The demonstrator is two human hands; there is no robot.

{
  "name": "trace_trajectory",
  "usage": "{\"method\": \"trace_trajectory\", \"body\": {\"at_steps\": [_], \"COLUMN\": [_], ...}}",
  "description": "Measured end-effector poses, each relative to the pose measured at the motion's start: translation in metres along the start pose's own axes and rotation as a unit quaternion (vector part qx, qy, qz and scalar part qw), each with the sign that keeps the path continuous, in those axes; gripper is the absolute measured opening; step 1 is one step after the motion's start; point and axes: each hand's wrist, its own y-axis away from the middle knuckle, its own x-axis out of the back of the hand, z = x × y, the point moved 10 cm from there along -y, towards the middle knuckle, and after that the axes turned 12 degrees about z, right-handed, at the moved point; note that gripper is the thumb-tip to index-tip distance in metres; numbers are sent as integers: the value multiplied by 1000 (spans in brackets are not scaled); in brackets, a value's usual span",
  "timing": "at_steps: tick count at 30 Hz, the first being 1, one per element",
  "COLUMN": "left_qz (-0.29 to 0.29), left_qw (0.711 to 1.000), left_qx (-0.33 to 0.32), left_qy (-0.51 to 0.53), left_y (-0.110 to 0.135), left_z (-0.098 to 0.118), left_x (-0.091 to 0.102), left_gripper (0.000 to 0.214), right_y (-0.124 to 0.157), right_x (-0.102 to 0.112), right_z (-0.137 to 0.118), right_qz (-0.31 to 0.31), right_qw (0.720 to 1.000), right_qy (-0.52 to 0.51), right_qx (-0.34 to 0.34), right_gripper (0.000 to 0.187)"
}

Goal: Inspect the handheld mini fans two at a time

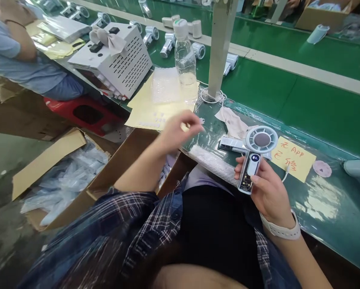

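Observation:
My right hand (266, 188) grips the handle of a small white hand-held fan (256, 154) with a round head and a lit screen, held upright over the edge of the green bench (318, 116). My left hand (180, 130) hovers over a yellow sheet (151, 110) carrying small clear stickers; its fingers are pinched together and blurred, and what they hold is too small to name. A second fan (231, 144) lies flat just behind the held one. A strip of bubble wrap (213, 162) lies along the bench edge.
A clear water bottle (185, 60) and a white post (220, 48) stand behind the sheet. A yellow note (291, 157) lies to the right. Several fans (168, 44) line the conveyor. Open cartons of bagged parts (65, 176) sit left. Another person (20, 52) sits far left by a white perforated box (119, 56).

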Motion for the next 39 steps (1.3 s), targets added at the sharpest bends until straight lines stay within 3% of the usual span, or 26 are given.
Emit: {"method": "trace_trajectory", "body": {"at_steps": [1, 3, 5, 8, 11, 14, 15, 17, 20, 23, 25, 27, 29, 31, 32, 34, 36, 39], "left_qz": [-53, -85, -100, -122, -92, 39, 93, 178, 137, 84, 89, 111, 159, 200, 205, 152, 31, -128], "left_qw": [995, 977, 973, 979, 989, 997, 993, 968, 920, 907, 908, 905, 905, 915, 926, 959, 989, 991], "left_qx": [-41, -109, -121, -119, -113, -62, -35, 28, 91, 126, 129, 130, 116, 88, 73, 48, 39, -23], "left_qy": [77, 159, 167, 110, 33, -36, -68, -174, -355, -394, -390, -391, -377, -339, -310, -235, -136, -31], "left_y": [13, 34, 46, 52, 41, -1, -19, -52, -86, -95, -95, -92, -88, -80, -74, -60, -44, -19], "left_z": [34, 87, 110, 115, 96, 41, 15, -42, -116, -163, -172, -169, -149, -117, -98, -59, -22, 34], "left_x": [-28, -63, -88, -108, -112, -82, -62, -13, 40, 69, 85, 100, 116, 117, 110, 70, 4, -90], "left_gripper": [12, 17, 16, 17, 19, 9, 3, 13, 26, 22, 21, 27, 29, 26, 25, 24, 26, 32], "right_y": [1, 3, 4, 4, 2, 3, 3, 4, 3, 2, 1, 2, 2, 2, 2, 1, 1, 4], "right_x": [-1, -2, -3, -2, 3, 13, 17, 22, 24, 25, 23, 19, 17, 18, 19, 22, 25, 35], "right_z": [1, 2, 2, 4, 10, 12, 12, 11, 6, -1, -2, -1, -1, -2, -2, -3, -4, -1], "right_qz": [-5, -8, -4, 12, 35, 57, 62, 58, 49, 72, 77, 66, 54, 53, 57, 68, 85, 106], "right_qw": [1000, 1000, 1000, 999, 999, 998, 998, 998, 997, 996, 996, 997, 998, 999, 998, 997, 996, 993], "right_qy": [1, 11, 23, 25, 7, 5, 10, 26, 52, 48, 40, 34, 22, 3, -8, -20, -9, 28], "right_qx": [0, 5, 13, 16, 2, -13, -15, -17, -4, 23, 29, 25, 17, 13, 14, 17, 28, 38], "right_gripper": [39, 46, 54, 66, 66, 55, 53, 47, 36, 38, 43, 41, 38, 36, 35, 33, 32, 35]}}
